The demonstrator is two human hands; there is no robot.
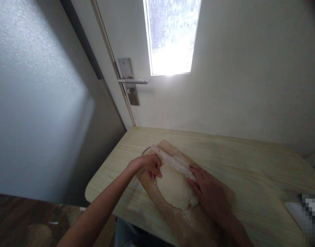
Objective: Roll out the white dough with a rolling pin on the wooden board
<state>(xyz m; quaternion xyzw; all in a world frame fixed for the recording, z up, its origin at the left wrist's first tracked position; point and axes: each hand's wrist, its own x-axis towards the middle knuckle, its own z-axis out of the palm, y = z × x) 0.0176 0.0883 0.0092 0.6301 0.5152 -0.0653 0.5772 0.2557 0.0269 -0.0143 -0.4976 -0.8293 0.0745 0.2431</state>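
Observation:
A pale sheet of dough (176, 188) lies on a floured wooden board (172, 214) on a light wooden table (250, 164). A floury rolling pin (174, 161) rests across the dough's far edge. My left hand (149, 165) curls over the pin's left part, fingers bent down onto it. Over the pin's right part lies my right hand (209, 190), its fingers stretched and pressing flat on the pin and the dough's edge.
A white door with a metal lever handle (133, 81) and a bright glass panel (172, 34) stands behind the table. A grey wall is at the left. A white object (296, 212) sits at the table's right edge. Dark floor shows at the lower left.

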